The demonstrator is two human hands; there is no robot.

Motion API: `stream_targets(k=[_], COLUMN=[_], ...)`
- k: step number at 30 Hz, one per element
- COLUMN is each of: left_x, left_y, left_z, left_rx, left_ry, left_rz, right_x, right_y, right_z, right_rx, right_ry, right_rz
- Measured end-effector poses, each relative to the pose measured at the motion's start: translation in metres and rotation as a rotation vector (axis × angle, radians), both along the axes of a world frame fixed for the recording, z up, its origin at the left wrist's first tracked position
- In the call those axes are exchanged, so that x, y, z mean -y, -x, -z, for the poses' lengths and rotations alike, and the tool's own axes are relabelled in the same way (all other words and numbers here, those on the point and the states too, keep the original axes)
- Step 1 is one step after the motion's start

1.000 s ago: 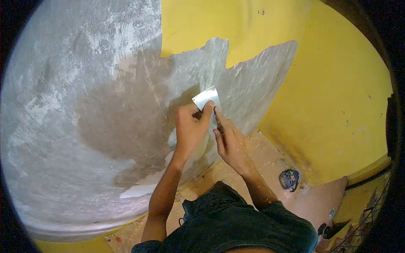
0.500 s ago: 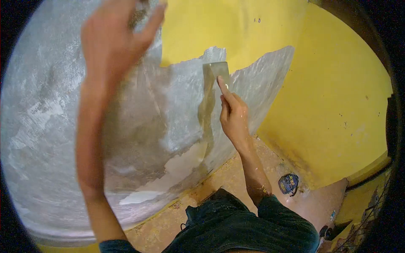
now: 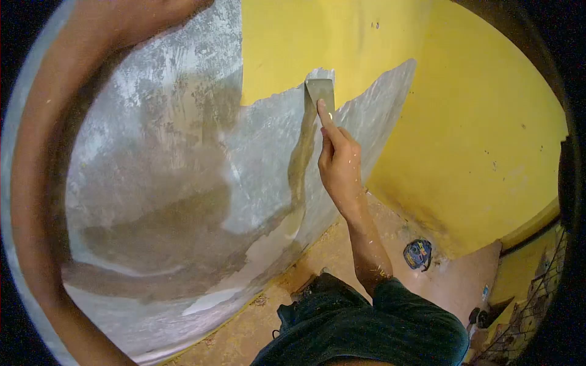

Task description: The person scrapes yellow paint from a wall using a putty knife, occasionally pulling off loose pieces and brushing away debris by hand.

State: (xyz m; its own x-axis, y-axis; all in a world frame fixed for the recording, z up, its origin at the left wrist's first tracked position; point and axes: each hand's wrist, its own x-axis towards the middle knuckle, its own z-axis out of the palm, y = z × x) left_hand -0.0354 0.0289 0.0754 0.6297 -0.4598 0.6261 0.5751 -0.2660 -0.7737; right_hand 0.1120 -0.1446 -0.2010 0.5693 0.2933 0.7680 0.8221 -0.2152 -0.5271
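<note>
A flat scraper blade [image 3: 321, 91] lies against the wall at the ragged lower edge of the yellow paint [image 3: 287, 49]. My right hand [image 3: 340, 160] is closed round its handle, with the index finger stretched along the blade. Bare grey wall [image 3: 262, 171] spreads below and left of the paint edge, with a shadow under the scraper. My left hand [image 3: 165, 9] is at the top left, against or close to the grey wall; its fingers are cut off by the frame's upper edge.
Another yellow wall [image 3: 476, 140] stands at the right. On the brown floor [image 3: 452, 283] are a dark blue bag-like object [image 3: 417, 254] and small debris. Dark shoes [image 3: 479, 317] and a metal grille [image 3: 537, 293] show at the lower right.
My left hand has moved left and up, with its forearm swung to the left edge. The scraper in my right hand has slid slightly up and right along the wall.
</note>
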Motion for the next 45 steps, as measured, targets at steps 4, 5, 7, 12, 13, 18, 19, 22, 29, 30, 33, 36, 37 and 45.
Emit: stream_targets(k=[4,5,7,12,13,18,19,22,29,30,33,36,37,45], left_x=[0.002,-0.001,-0.003,-0.009,-0.009,-0.009,-0.011,-0.014,-0.017,-0.017,-0.017,-0.018,-0.019,-0.020], left_y=[0.012,0.013,0.012,0.016,0.017,0.026,0.026,0.029,0.031,0.031,0.029,0.032,0.032,0.032], left_z=[0.007,0.006,0.007,0.010,0.012,0.012,0.012,0.012,0.014,0.015,0.013,0.014,0.014,0.014], left_rx=[-0.061,-0.070,-0.086,-0.106,-0.105,-0.124,-0.127,-0.136,-0.143,-0.150,-0.154,-0.150,-0.151,-0.160], left_ry=[0.012,0.013,0.026,0.045,0.054,0.056,0.059,0.070,0.080,0.074,0.073,0.080,0.079,0.095], left_rz=[-0.093,-0.116,-0.094,-0.062,-0.062,-0.048,-0.045,-0.037,-0.033,-0.033,-0.028,-0.025,-0.026,-0.019], right_x=[0.000,-0.002,0.001,0.007,0.006,0.006,0.006,0.006,0.003,0.002,0.004,0.005,0.004,0.006], right_y=[0.004,0.002,0.006,0.013,0.011,0.014,0.014,0.010,0.010,0.009,0.014,0.021,0.016,0.016], right_z=[0.008,0.003,-0.001,0.006,0.001,0.000,0.000,-0.007,-0.009,-0.012,-0.016,0.004,-0.003,0.002], right_rx=[-0.001,0.030,0.046,-0.032,-0.031,-0.011,-0.009,0.028,-0.006,0.034,-0.012,-0.073,-0.071,-0.009], right_ry=[0.100,0.092,0.095,0.198,0.199,0.166,0.168,0.078,0.128,0.082,0.144,0.196,0.199,0.118], right_rz=[0.017,0.036,0.060,0.015,0.016,0.052,0.053,-0.003,0.014,0.030,0.046,0.006,0.000,-0.036])
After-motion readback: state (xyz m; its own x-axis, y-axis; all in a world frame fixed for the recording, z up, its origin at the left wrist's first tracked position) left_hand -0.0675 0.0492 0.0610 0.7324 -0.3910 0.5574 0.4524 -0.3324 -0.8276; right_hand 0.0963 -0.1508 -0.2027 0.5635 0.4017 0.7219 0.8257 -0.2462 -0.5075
